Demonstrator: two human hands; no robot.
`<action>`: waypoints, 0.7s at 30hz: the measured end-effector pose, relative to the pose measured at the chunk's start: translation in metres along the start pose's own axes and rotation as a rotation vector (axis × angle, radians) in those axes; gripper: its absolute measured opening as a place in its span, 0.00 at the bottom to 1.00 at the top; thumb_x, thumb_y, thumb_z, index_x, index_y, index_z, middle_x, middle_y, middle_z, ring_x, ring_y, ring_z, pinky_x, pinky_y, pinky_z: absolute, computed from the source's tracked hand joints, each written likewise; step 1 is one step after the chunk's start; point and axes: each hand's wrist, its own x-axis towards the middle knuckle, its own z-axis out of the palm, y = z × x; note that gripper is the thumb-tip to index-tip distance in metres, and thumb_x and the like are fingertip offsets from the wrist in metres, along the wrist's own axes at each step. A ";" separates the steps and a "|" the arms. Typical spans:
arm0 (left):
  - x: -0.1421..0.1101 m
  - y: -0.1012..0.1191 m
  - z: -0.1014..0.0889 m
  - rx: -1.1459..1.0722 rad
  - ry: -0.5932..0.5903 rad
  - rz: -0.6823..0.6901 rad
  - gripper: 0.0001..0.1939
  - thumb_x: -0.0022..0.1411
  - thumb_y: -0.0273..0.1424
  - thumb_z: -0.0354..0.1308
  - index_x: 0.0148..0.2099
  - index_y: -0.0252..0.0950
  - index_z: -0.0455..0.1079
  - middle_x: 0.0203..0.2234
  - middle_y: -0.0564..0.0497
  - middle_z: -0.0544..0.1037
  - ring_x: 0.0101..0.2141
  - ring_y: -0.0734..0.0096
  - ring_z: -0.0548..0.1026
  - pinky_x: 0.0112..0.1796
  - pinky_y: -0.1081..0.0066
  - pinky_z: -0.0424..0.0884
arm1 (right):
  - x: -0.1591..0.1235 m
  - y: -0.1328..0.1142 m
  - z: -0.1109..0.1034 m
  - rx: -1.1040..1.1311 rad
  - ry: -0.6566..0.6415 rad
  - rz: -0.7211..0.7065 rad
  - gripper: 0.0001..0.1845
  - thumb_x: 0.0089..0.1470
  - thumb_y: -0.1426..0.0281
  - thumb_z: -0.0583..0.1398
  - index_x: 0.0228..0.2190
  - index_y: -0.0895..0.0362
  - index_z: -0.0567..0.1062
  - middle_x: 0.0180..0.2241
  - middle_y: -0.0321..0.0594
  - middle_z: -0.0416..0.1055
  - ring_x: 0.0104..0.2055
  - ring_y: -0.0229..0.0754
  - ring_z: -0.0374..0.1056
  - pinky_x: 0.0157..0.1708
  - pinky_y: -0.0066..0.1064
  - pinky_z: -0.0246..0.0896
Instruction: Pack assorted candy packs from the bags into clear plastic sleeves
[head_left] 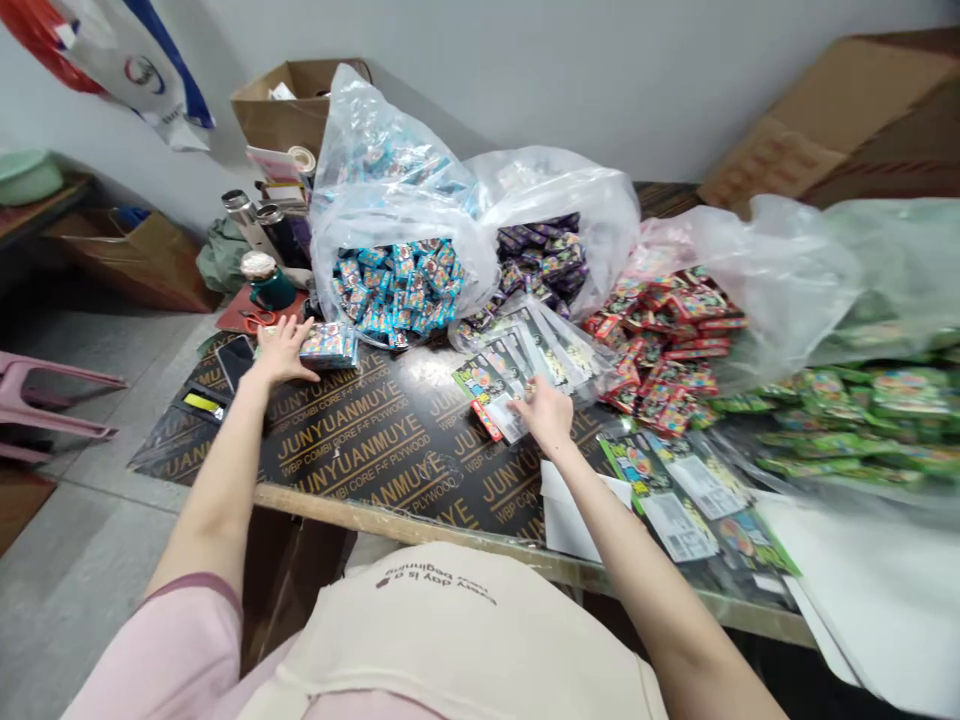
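My left hand [283, 350] lies with its fingers spread at the left end of a row of small blue packets [330, 345]. My right hand [547, 412] is over flat printed plastic bags [489, 372] in the middle of the table, thumb and fingertips pinching at one. Beneath that bag's near edge a red packet [487, 420] sticks out. More clear-edged printed bags [559, 345] fan out behind the right hand. Beyond the hands, clear sacks hold loose blue packets [401, 285] and purple packets [544, 255].
Red packets [667, 345] and green packets [862, 410] spill from sacks at right. Printed bags [686, 490] and white sheets [885, 600] lie near the front edge. At left are a phone [235, 360], a yellow cutter [202, 403], orange scissors [257, 319] and a green jar [271, 287].
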 end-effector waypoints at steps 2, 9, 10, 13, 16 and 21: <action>0.015 -0.012 -0.005 0.064 -0.111 0.033 0.58 0.43 0.44 0.66 0.70 0.37 0.40 0.65 0.31 0.50 0.63 0.34 0.49 0.56 0.35 0.38 | -0.005 -0.006 -0.005 -0.053 0.035 -0.024 0.27 0.48 0.56 0.65 0.44 0.61 0.67 0.41 0.54 0.70 0.45 0.55 0.66 0.41 0.38 0.56; 0.026 0.003 -0.021 0.017 -0.048 0.033 0.55 0.41 0.46 0.66 0.68 0.36 0.49 0.60 0.31 0.60 0.59 0.37 0.57 0.57 0.36 0.40 | -0.012 -0.017 0.008 0.139 -0.043 0.052 0.22 0.40 0.63 0.69 0.34 0.60 0.69 0.40 0.54 0.70 0.44 0.54 0.65 0.41 0.40 0.57; 0.021 0.016 -0.023 -0.034 0.021 0.024 0.57 0.41 0.48 0.66 0.69 0.35 0.46 0.63 0.31 0.56 0.61 0.35 0.53 0.57 0.36 0.38 | -0.012 -0.015 0.009 0.231 -0.036 0.076 0.17 0.42 0.65 0.68 0.32 0.58 0.69 0.37 0.50 0.71 0.40 0.51 0.66 0.40 0.39 0.57; -0.001 0.068 -0.020 -0.355 0.178 0.070 0.57 0.46 0.52 0.63 0.69 0.32 0.44 0.66 0.33 0.49 0.65 0.42 0.48 0.61 0.45 0.41 | -0.013 -0.007 0.002 0.544 0.106 0.104 0.07 0.50 0.66 0.60 0.29 0.56 0.69 0.26 0.38 0.70 0.31 0.44 0.66 0.36 0.35 0.59; -0.026 0.139 -0.006 -0.863 0.091 0.154 0.50 0.50 0.54 0.60 0.67 0.33 0.51 0.64 0.36 0.58 0.63 0.50 0.55 0.62 0.53 0.48 | -0.022 -0.013 -0.016 0.973 0.330 0.096 0.12 0.50 0.62 0.59 0.34 0.56 0.70 0.23 0.34 0.69 0.26 0.40 0.65 0.32 0.32 0.60; -0.068 0.248 0.008 -1.876 -0.204 0.187 0.52 0.44 0.61 0.59 0.63 0.32 0.59 0.57 0.37 0.69 0.58 0.47 0.65 0.57 0.54 0.59 | -0.066 -0.057 -0.030 1.543 -0.109 0.171 0.21 0.42 0.57 0.65 0.34 0.54 0.66 0.21 0.32 0.69 0.20 0.37 0.64 0.22 0.29 0.60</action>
